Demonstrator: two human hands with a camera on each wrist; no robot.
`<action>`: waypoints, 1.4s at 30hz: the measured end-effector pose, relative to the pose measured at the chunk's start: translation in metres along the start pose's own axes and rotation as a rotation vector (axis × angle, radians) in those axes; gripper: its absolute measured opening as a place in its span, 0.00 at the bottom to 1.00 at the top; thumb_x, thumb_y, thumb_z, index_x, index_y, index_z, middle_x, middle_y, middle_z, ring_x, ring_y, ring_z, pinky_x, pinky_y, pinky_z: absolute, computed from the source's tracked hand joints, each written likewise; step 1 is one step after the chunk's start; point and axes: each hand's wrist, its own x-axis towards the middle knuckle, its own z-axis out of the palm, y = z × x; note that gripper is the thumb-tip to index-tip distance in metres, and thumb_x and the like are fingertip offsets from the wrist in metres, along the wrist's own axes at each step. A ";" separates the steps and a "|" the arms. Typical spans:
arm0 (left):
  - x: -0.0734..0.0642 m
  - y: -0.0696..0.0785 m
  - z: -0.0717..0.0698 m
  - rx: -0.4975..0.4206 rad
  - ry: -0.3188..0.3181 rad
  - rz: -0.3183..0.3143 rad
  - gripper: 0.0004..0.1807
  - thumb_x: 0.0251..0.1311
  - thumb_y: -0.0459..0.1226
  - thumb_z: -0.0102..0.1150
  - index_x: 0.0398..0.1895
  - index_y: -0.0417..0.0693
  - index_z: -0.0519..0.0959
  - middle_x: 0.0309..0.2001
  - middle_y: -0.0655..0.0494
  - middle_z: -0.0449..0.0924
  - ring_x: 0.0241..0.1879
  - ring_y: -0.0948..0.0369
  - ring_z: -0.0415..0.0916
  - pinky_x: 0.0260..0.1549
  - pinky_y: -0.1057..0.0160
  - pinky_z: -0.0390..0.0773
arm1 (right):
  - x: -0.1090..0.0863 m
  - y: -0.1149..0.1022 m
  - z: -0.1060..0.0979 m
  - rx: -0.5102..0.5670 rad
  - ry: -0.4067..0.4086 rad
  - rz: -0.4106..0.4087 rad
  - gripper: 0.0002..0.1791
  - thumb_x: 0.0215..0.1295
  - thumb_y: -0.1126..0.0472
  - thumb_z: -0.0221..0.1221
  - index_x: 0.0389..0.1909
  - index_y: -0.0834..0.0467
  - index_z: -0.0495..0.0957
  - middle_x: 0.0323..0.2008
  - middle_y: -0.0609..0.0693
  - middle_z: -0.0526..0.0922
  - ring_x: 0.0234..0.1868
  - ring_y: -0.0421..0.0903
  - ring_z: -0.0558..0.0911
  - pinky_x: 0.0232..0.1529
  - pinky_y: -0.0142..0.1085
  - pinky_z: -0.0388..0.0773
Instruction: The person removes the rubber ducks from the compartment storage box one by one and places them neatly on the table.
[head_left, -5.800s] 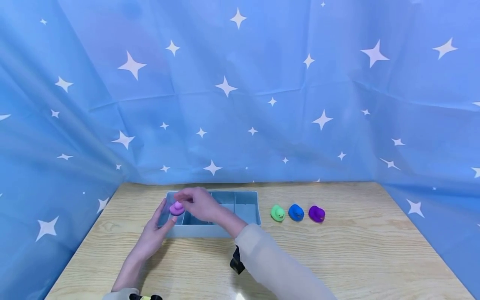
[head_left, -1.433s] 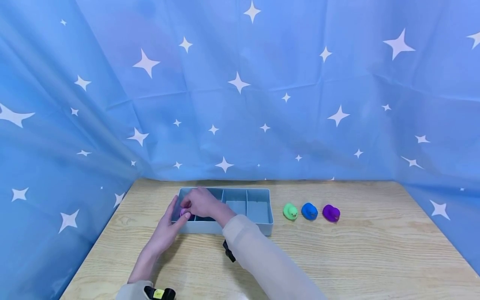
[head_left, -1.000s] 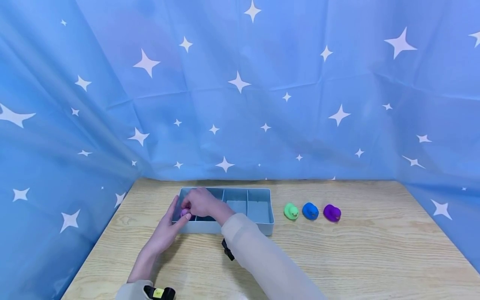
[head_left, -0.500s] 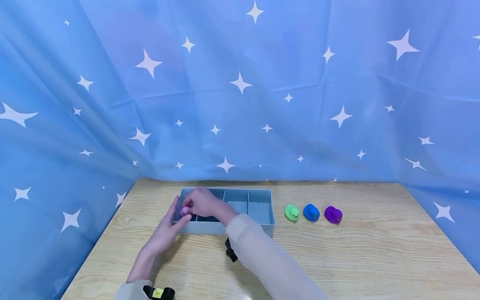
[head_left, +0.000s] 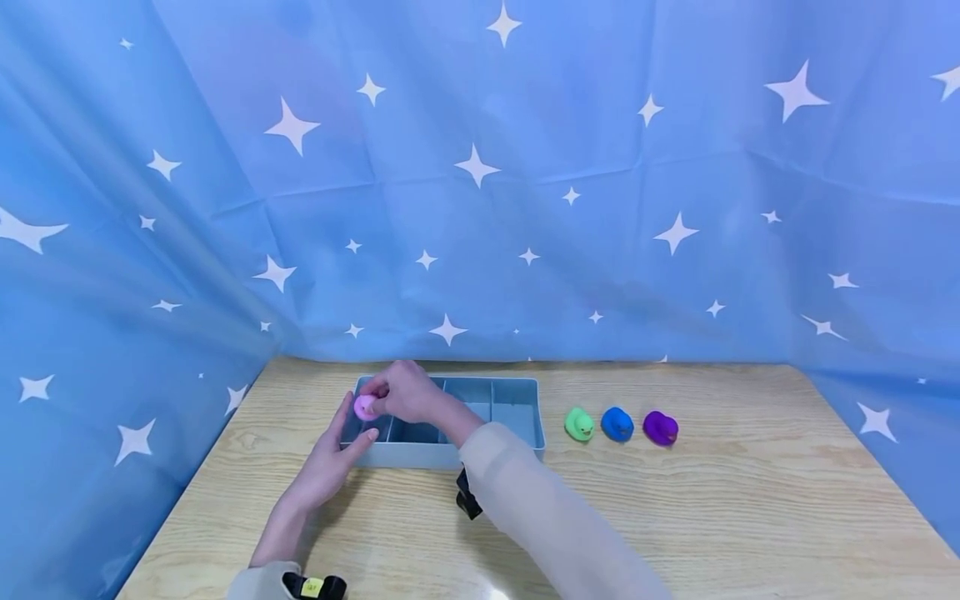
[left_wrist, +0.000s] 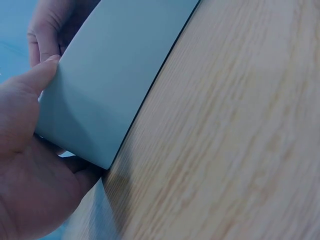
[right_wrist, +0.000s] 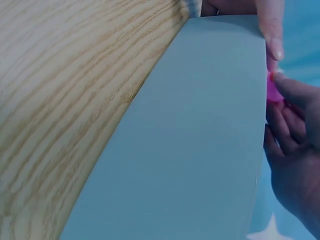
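A pink toy duck [head_left: 363, 407] is pinched in the fingertips of my right hand [head_left: 410, 393], over the leftmost compartment of a grey-blue divided box [head_left: 429, 456]. In the right wrist view, the duck [right_wrist: 273, 93] shows as a bright pink patch just past the box's rim, between thumb and fingers. My left hand [head_left: 327, 463] grips the box's left end. Its thumb lies at the front rim and its fingers go round the end wall, as the left wrist view shows at the box corner [left_wrist: 95, 135]. The right hand hides part of the box.
Right of the box, a green duck [head_left: 580, 424], a blue duck [head_left: 617, 424] and a purple duck [head_left: 661, 428] sit in a row on the wooden table [head_left: 675, 517]. A blue starry curtain [head_left: 480, 217] hangs behind the table and along its sides.
Earlier the pink duck went from above the leftmost compartment down into it. Since half a second ago my right hand has raised it again. The left hand stays on the box.
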 end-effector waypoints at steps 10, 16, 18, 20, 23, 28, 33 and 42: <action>0.002 0.000 0.000 0.011 -0.009 -0.013 0.49 0.76 0.50 0.54 0.84 0.50 0.32 0.82 0.38 0.35 0.79 0.37 0.31 0.71 0.28 0.42 | -0.011 -0.001 -0.012 0.067 0.039 0.010 0.14 0.67 0.61 0.69 0.53 0.55 0.88 0.44 0.44 0.89 0.41 0.35 0.83 0.38 0.25 0.79; 0.003 0.001 0.001 0.031 -0.014 -0.037 0.50 0.76 0.52 0.53 0.84 0.51 0.31 0.82 0.37 0.33 0.79 0.35 0.32 0.71 0.28 0.42 | -0.023 0.002 -0.027 0.065 0.051 0.005 0.13 0.67 0.61 0.69 0.52 0.54 0.89 0.45 0.44 0.89 0.42 0.35 0.84 0.39 0.26 0.80; 0.002 0.002 0.001 0.035 -0.012 -0.039 0.50 0.76 0.52 0.53 0.84 0.52 0.31 0.82 0.37 0.33 0.79 0.35 0.33 0.72 0.29 0.42 | -0.028 0.003 -0.032 0.060 0.051 0.010 0.14 0.67 0.61 0.69 0.53 0.53 0.88 0.45 0.43 0.89 0.42 0.34 0.83 0.39 0.26 0.80; 0.002 0.002 0.001 0.037 -0.010 -0.040 0.49 0.76 0.53 0.53 0.84 0.52 0.32 0.82 0.37 0.33 0.79 0.35 0.33 0.72 0.30 0.42 | -0.032 0.005 -0.037 0.052 0.054 0.016 0.14 0.67 0.60 0.69 0.53 0.53 0.88 0.45 0.43 0.89 0.41 0.35 0.83 0.40 0.27 0.80; 0.002 0.002 0.000 0.039 -0.004 -0.026 0.49 0.76 0.54 0.52 0.84 0.51 0.32 0.82 0.37 0.34 0.79 0.36 0.34 0.73 0.32 0.41 | -0.038 0.007 -0.045 0.053 0.061 0.030 0.15 0.67 0.60 0.70 0.54 0.54 0.88 0.45 0.43 0.89 0.41 0.35 0.82 0.40 0.28 0.80; 0.002 0.002 -0.002 0.044 0.003 -0.007 0.49 0.77 0.52 0.52 0.84 0.50 0.32 0.82 0.37 0.33 0.79 0.36 0.32 0.74 0.34 0.39 | -0.047 0.013 -0.059 0.079 0.085 0.053 0.16 0.66 0.60 0.70 0.54 0.54 0.88 0.44 0.44 0.89 0.42 0.37 0.82 0.40 0.30 0.81; 0.001 0.001 -0.001 0.051 0.011 -0.023 0.49 0.77 0.53 0.52 0.84 0.51 0.32 0.82 0.38 0.33 0.79 0.37 0.33 0.74 0.34 0.40 | -0.058 0.019 -0.070 0.083 0.097 0.037 0.14 0.66 0.61 0.70 0.52 0.56 0.88 0.44 0.45 0.89 0.44 0.38 0.83 0.40 0.30 0.82; 0.000 0.000 0.000 0.032 -0.004 -0.043 0.49 0.77 0.52 0.52 0.84 0.52 0.31 0.82 0.39 0.31 0.79 0.36 0.31 0.73 0.32 0.39 | -0.083 0.035 -0.085 0.088 0.139 0.088 0.14 0.66 0.60 0.70 0.52 0.54 0.88 0.43 0.43 0.88 0.48 0.43 0.82 0.40 0.33 0.82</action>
